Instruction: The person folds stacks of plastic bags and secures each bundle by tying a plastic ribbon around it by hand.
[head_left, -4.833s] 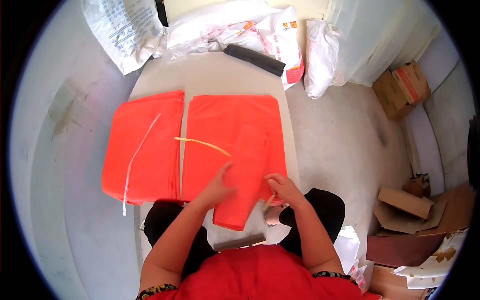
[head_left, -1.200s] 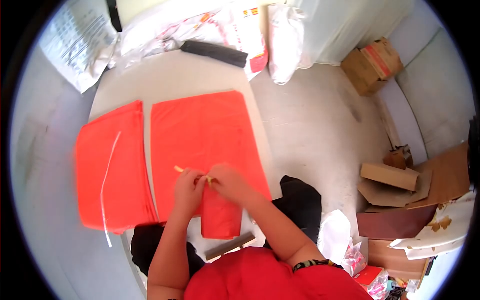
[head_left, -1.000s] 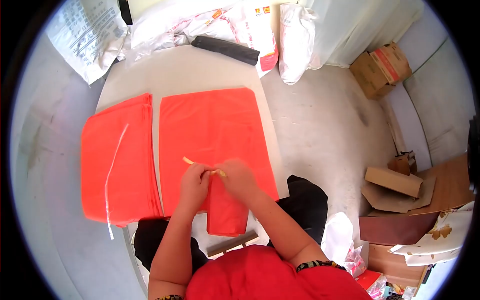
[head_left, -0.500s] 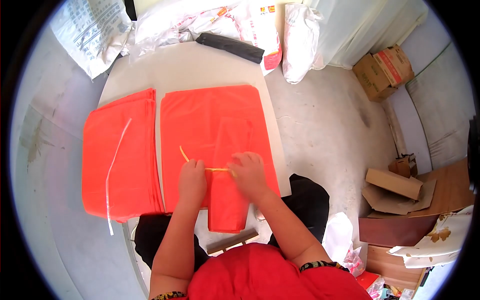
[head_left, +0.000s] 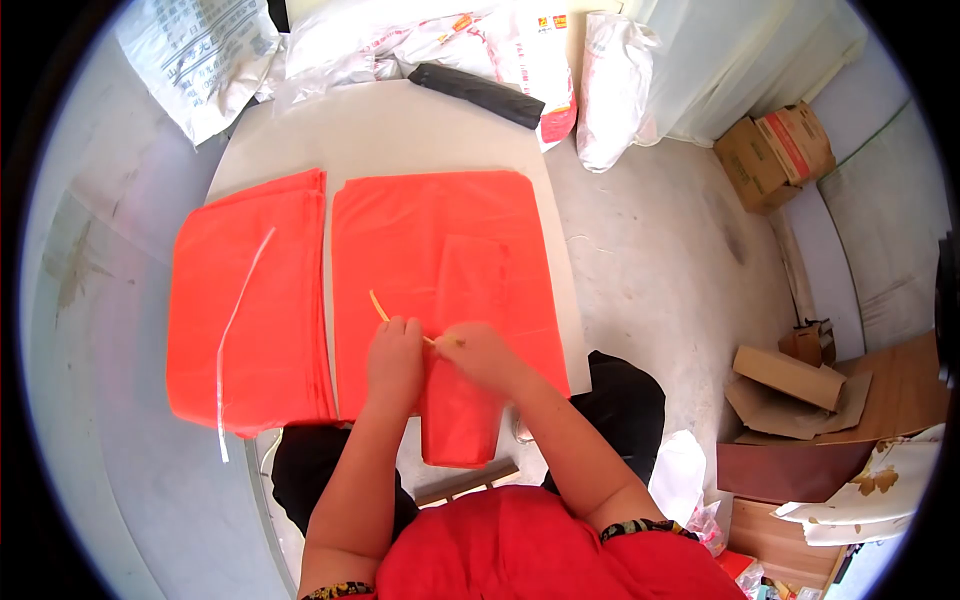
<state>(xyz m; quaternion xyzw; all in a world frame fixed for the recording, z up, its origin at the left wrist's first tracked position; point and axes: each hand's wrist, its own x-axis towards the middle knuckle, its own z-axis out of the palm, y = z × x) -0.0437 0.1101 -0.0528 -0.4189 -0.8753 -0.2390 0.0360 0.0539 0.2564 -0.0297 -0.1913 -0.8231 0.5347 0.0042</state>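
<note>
The left hand's point(head_left: 396, 355) fingers are closed and seem to pinch the yellow strip point(head_left: 429, 341); the right hand's point(head_left: 482, 352) fingers are curled in at its other end, apparently gripping it too, though the exact pinch is hidden. One loose tail pokes out beyond the left fingers toward the far side. The strip passes over the folded red bundle point(head_left: 460, 430), which lies lengthwise near the right part of the surface's point(head_left: 350, 130) near edge, its near end jutting past that edge.

To work the strip well, I would pull both ends evenly and flat, snug without creasing the thin red sheet, and press the bundle down so that it does not slide off the overhang.

Beneath it, the right red stack point(head_left: 385, 230) comes close to the surface's right edge, leaving only a thin margin; the right knee point(head_left: 630, 410) is just beside the near right corner, so that elbow has little slack. The left red stack point(head_left: 250, 310) covers the left edge, with a white strip point(head_left: 236, 310) hanging past its near side. The widest room for moving lies beyond both stacks, up to the black roll point(head_left: 478, 95) at the far edge.
</note>
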